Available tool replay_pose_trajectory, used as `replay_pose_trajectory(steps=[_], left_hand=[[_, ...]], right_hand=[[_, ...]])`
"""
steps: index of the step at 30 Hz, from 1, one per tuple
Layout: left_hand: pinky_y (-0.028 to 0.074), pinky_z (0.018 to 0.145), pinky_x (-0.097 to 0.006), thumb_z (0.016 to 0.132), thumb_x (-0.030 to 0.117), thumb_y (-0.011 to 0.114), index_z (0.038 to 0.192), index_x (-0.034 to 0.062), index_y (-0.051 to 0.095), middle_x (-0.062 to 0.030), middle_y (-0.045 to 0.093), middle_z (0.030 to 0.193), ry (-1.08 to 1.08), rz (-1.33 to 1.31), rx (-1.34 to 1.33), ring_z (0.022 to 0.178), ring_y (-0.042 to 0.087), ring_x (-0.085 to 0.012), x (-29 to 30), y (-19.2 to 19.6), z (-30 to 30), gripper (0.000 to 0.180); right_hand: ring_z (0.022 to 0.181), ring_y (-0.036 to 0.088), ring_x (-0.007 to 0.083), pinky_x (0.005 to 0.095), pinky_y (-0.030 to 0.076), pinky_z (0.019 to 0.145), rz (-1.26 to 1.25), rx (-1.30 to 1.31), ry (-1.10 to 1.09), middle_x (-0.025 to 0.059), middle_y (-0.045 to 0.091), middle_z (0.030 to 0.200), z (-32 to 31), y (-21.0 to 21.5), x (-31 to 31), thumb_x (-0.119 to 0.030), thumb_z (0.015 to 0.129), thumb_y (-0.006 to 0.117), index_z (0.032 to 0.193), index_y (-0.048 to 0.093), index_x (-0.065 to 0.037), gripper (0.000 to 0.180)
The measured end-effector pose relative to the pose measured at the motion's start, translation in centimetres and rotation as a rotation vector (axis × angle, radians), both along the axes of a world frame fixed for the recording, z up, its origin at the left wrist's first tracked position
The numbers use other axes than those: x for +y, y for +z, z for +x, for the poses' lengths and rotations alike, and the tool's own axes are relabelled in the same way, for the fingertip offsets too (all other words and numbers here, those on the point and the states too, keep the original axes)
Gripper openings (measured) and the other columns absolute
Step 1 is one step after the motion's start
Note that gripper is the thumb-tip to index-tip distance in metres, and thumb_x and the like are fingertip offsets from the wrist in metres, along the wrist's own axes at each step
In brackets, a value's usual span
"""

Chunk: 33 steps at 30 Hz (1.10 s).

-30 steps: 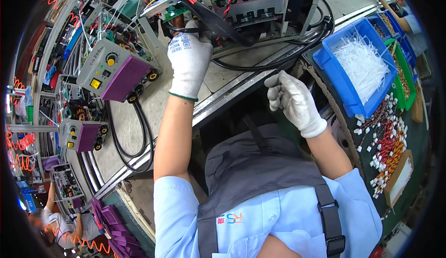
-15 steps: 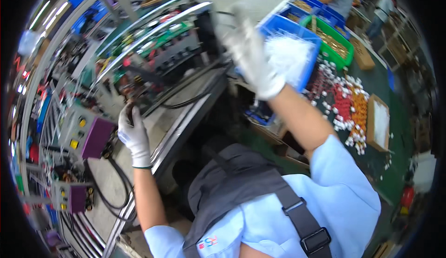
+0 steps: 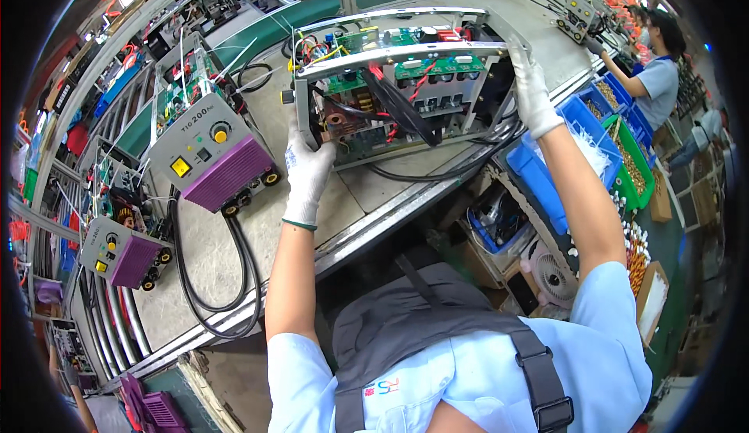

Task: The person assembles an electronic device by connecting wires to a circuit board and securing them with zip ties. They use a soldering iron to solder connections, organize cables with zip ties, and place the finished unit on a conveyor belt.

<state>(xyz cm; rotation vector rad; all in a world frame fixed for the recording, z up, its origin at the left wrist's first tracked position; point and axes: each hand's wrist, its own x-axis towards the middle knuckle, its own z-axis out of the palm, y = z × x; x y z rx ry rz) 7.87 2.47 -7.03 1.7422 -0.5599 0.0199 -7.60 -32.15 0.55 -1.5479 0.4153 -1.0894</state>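
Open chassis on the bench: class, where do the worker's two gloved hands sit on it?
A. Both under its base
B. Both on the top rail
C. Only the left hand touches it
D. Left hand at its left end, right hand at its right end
D: the left hand grips the left end of the open chassis, and the right hand holds its right end.

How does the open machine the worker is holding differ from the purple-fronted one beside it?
The open machine shows bare green circuit boards and wires; the purple-fronted machine has a grey casing with a yellow knob. The left hand and right hand grip the open machine; nobody touches the purple one. Both sit on the workbench.
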Motion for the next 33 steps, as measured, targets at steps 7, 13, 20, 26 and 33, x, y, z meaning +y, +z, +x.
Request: replay_pose_trajectory(steps=[7, 13, 20, 26, 33], left_hand=[[0.041, 0.050, -0.028, 0.080, 0.005, 0.062, 0.114, -0.0001, 0.058, -0.0015, 0.058, 0.068, 0.152, 0.154, -0.063, 0.054, 0.048, -0.0113, 1.3, -1.5, 0.3, 0.035], [0.049, 0.069, -0.024, 0.079, -0.007, 0.056, 0.141, -0.0026, 0.037, -0.0046, 0.059, 0.110, -0.038, -0.220, 0.200, 0.088, 0.057, -0.0104, 3.0, -1.8, 0.9, 0.065], [0.051, 0.076, -0.026, 0.079, -0.006, 0.060, 0.142, 0.0011, 0.039, -0.0065, 0.062, 0.112, 0.250, 0.060, 0.257, 0.092, 0.062, -0.0138, 1.6, -0.3, -2.4, 0.066], [0.051, 0.069, -0.038, 0.078, 0.022, 0.069, 0.109, -0.0010, 0.062, -0.0168, 0.068, 0.080, 0.214, 0.397, -0.009, 0.074, 0.067, -0.0307, -3.7, -1.6, -2.3, 0.039], [0.048, 0.066, -0.030, 0.074, 0.005, 0.067, 0.099, -0.0034, 0.064, -0.0058, 0.066, 0.080, 0.023, 0.265, 0.075, 0.071, 0.057, -0.0124, -2.8, -2.7, 0.2, 0.026]], right_hand=[[0.103, 0.059, 0.0115, 0.0235, 0.050, 0.093, 0.275, -0.206, 0.165, 0.0071, 0.061, 0.115, 0.8, -1.9, 1.5, -0.020, 0.098, 0.058, 0.128, 0.051, 0.003, 0.038], [0.124, 0.049, 0.0263, 0.0330, 0.036, 0.107, 0.231, -0.264, 0.247, 0.0214, 0.046, 0.136, 0.3, -4.0, 5.1, -0.024, 0.096, 0.060, 0.137, 0.040, 0.006, 0.055], [0.096, 0.058, 0.0084, 0.0311, 0.048, 0.084, 0.043, -0.197, 0.087, 0.0128, 0.070, 0.100, 9.2, -5.8, 2.0, -0.032, 0.099, 0.055, 0.111, 0.062, 0.012, 0.046], [0.075, 0.041, 0.0092, 0.0240, 0.040, 0.071, 0.296, -0.190, 0.154, -0.0038, 0.054, 0.081, 15.4, -6.8, -6.1, -0.057, 0.089, 0.061, 0.096, 0.066, 0.001, 0.059], [0.094, 0.062, 0.0335, 0.0406, 0.048, 0.083, -0.139, 0.144, -0.089, 0.0230, 0.066, 0.100, 8.6, -9.1, -5.5, -0.053, 0.097, 0.048, 0.115, 0.059, 0.004, 0.061]])
